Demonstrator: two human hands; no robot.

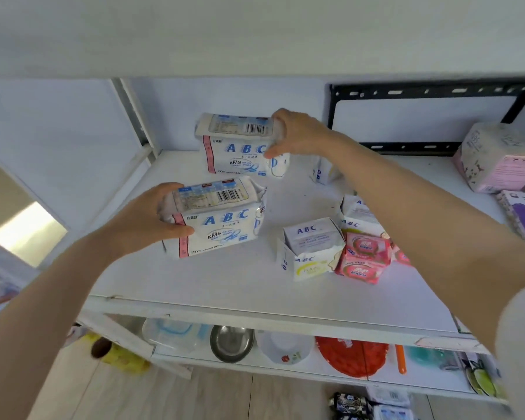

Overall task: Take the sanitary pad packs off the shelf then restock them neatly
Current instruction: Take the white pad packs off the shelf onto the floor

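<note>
The left hand grips the near pack by its left end, thumb on the printed front and fingers curled over the top. This pack is at the left of the shelf and tilted a little. I cannot tell whether its lower edge touches the board.

Behind it and slightly to the right, the far pack stands near the back wall. The right hand holds its right end, fingers over the top and thumb low on the front. The two packs are apart.

Further right the small packs lie loose at odd angles, with the pink packs touching them. The right forearm passes above this cluster. A box stands at the far right.

It is not clear whether the two large packs are coming off the shelf or going back on. Either way they match, so they belong together.

To do the step well:
- Hold each pack by its short end, firmly enough that it does not sag but not so hard that the soft wrap creases.
- Turn both fronts outward and square them to the shelf edge.
- Set the tilted near pack flat on its base before letting go.
- Lift the right arm clear as it draws back, or it may sweep the small packs out of place.
</note>
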